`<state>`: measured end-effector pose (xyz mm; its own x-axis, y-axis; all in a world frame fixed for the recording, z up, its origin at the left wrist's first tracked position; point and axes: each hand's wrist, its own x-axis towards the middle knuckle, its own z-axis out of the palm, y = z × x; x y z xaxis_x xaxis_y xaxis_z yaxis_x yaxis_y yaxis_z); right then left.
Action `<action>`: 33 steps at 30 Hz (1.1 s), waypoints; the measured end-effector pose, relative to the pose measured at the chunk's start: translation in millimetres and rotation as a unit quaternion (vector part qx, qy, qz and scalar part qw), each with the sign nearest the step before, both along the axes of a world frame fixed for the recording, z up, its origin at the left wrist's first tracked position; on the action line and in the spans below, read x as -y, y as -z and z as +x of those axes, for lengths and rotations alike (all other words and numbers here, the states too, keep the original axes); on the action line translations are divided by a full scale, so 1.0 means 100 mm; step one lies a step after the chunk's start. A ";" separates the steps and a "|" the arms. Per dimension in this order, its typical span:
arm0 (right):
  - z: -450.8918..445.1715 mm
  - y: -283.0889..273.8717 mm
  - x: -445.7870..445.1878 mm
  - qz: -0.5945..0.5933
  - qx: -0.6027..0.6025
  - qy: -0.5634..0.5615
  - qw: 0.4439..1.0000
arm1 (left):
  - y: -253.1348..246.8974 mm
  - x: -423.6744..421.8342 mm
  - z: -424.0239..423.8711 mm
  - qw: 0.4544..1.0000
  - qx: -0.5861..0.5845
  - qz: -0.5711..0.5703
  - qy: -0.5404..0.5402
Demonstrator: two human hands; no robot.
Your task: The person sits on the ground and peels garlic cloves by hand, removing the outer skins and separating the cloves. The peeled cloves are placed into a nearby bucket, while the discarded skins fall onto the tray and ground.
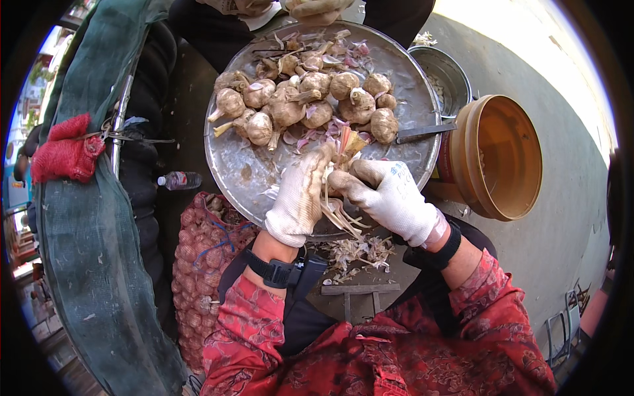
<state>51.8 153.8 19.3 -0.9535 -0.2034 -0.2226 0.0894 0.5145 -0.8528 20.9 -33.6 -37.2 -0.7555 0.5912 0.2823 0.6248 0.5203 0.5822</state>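
Observation:
Both my hands wear white knitted gloves, dirty at the fingers, and meet over the near part of a round metal tray [230, 168]. My left hand [302, 190] grips a garlic bulb with a torn, pinkish-yellow stalk [350, 141]; the gloves mostly hide the bulb itself. From the right, my right hand [389, 195] pinches the same garlic between thumb and fingers. Peeled strips of dry stalk [342, 218] hang below the hands. Beyond them lies a pile of unpeeled garlic bulbs [287, 106] among loose purple skins. A flat metal blade [426, 132] rests across the tray's right side.
An orange-brown plastic bucket [510, 158] and a metal pot [458, 74] stand right of the tray. On the left are a full red mesh garlic sack [198, 277], a plastic bottle [181, 180] and green netting [99, 247]. Another person's gloved hand [317, 10] shows at the far rim.

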 end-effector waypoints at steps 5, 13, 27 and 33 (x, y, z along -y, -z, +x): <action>0.05 0.05 0.05 0.025 -0.086 -0.034 0.995 | -0.19 -0.14 -0.01 0.826 0.485 0.279 -0.074; 0.13 0.00 0.09 0.096 -0.132 -0.149 0.975 | -0.19 -0.16 -0.05 0.637 0.603 0.469 -0.105; 0.14 -0.03 -0.08 0.015 -0.077 -0.155 0.985 | -0.24 -0.09 -0.18 0.690 0.533 0.467 -0.147; 0.04 -0.02 -0.12 0.000 -0.076 -0.017 0.997 | -0.25 -0.17 -0.16 0.685 0.526 0.475 -0.166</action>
<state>55.4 166.0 21.4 -0.9689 -0.2356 -0.0756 -0.0584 0.5145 -0.8555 5.3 -17.1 -12.4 -0.8845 0.2642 -0.3846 -0.4629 -0.3945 0.7938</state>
